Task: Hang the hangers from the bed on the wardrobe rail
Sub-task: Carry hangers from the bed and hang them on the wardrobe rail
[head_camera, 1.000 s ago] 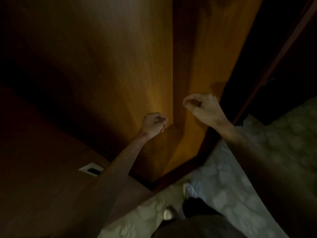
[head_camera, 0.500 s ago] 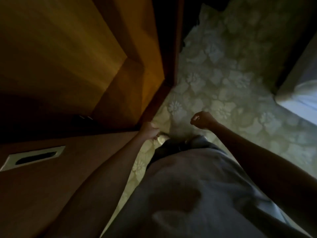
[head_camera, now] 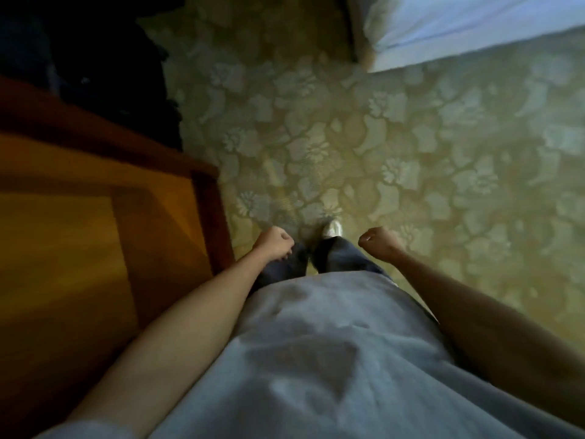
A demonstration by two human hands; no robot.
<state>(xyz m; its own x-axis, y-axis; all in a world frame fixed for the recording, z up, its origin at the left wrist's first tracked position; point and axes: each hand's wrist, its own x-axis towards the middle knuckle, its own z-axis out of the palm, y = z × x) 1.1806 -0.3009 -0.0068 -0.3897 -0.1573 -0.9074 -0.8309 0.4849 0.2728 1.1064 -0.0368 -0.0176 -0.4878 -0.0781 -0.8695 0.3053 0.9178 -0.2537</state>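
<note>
I look straight down at my own body and the floor. My left hand (head_camera: 274, 243) is curled into a fist with nothing in it, just beside the wooden wardrobe door (head_camera: 104, 223) at the left. My right hand (head_camera: 378, 243) is also a closed, empty fist, held over the carpet. The bed (head_camera: 468, 23), covered in a pale blue-white sheet, shows only as a corner at the top right. No hangers and no wardrobe rail are in view.
A green floral carpet (head_camera: 395, 147) fills the middle and right. The dark wardrobe opening (head_camera: 95, 58) lies at the top left. My grey shirt, dark trousers and a white shoe (head_camera: 332, 229) are at the centre.
My view has swung right, away from the wardrobe doors toward the carpet and the bed. Both hands have left the doors and dropped to my sides, still closed.
</note>
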